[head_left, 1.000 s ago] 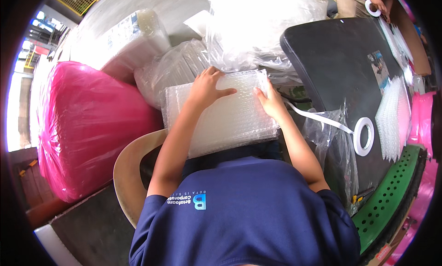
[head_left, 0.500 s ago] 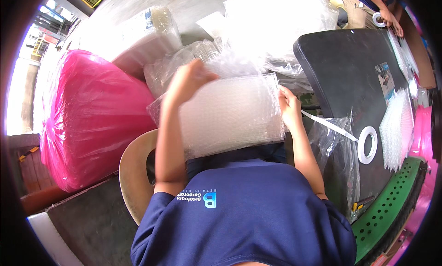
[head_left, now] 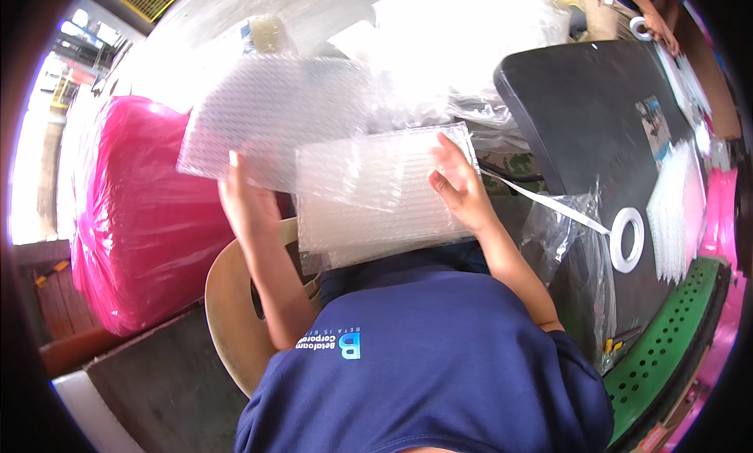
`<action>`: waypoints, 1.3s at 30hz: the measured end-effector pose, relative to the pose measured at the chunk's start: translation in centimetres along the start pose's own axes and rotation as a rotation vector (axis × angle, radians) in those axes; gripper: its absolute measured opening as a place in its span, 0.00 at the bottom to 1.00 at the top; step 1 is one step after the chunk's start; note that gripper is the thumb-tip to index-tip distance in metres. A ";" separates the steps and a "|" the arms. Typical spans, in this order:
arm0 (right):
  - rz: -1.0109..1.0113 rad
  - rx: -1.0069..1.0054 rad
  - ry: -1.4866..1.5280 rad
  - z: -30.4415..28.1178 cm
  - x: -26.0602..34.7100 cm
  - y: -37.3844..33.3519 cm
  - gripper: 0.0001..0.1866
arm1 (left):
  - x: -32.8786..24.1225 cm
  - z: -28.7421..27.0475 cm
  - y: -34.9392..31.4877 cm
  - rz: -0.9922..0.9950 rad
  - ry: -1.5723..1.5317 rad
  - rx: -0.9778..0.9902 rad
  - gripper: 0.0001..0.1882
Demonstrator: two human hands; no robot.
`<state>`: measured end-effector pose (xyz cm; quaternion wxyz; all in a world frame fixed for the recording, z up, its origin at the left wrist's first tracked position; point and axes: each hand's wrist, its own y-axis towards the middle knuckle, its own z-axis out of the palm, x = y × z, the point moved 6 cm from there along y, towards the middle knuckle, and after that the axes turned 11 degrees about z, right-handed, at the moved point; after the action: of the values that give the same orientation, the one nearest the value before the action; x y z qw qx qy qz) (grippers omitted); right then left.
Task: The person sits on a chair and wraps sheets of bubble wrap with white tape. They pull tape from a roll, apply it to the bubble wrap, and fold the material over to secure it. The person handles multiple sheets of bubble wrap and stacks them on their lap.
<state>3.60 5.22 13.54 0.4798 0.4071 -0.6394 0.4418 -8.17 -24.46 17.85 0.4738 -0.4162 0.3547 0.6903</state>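
A clear bubble wrap sheet [head_left: 274, 112] is raised over the left side of my lap, blurred by motion. My left hand [head_left: 251, 202] grips its lower edge, thumb in front. On my lap lies a stack of bubble wrap [head_left: 369, 233], partly covered by the raised sheet. My right hand [head_left: 463, 188] hovers over the stack's right end, fingers apart and holding nothing. A strip of white tape [head_left: 549, 206] runs from beside the stack's right edge to a roll of tape [head_left: 627, 240] at the black table's edge.
A large pink plastic bag [head_left: 149, 218] stands at the left. Clear plastic bags [head_left: 471, 53] pile up ahead. The black table [head_left: 580, 116] carries a stack of bubble wrap pieces [head_left: 676, 218]. A yellow cutter [head_left: 616, 345] lies near the green perforated seat [head_left: 667, 335]. Another person's hand [head_left: 663, 33] works at the far right.
My left hand has moved down and left, and a bubble wrap sheet now rises away from the stack. My right hand has left the stack's right edge and opened above it.
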 end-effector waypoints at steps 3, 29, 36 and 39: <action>0.324 0.136 0.703 2.4 -1.0 0.0 0.24 | 4.3 1.8 -6.8 -0.279 -0.001 0.118 0.23; 0.137 -0.695 -1.051 -10.7 -6.3 4.3 0.09 | 10.5 10.5 -9.2 0.333 1.449 1.304 0.30; 0.125 -0.584 -0.972 -9.9 -4.2 4.3 0.11 | 12.5 18.0 -4.3 0.111 1.446 1.897 0.36; 0.066 -0.545 -0.979 -9.0 -1.9 3.4 0.10 | 17.5 22.9 -1.7 -0.146 1.003 1.735 0.48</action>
<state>3.04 14.93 12.46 0.2006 0.4058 -0.8910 0.0349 -15.56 2.59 10.98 0.4503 -0.1907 0.8674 -0.0925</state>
